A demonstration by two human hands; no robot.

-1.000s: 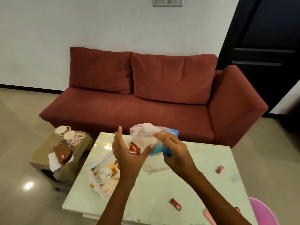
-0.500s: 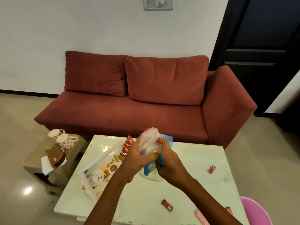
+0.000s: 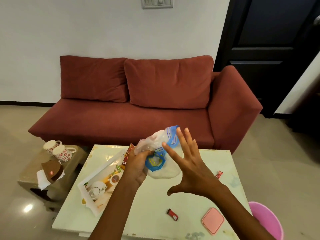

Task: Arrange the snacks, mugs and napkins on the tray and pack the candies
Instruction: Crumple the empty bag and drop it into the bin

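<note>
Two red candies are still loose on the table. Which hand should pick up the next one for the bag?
The right hand. It is open and empty, on the side of the table where both candies lie, the nearer candy just beside it. The left hand is shut on the zip bag, so it should probably keep that grip.

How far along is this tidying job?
Early. The left hand holds the plastic bag; the right hand is open and empty. Two candies lie loose on the table. The mugs and napkins sit on the side table, off the tray.
</note>
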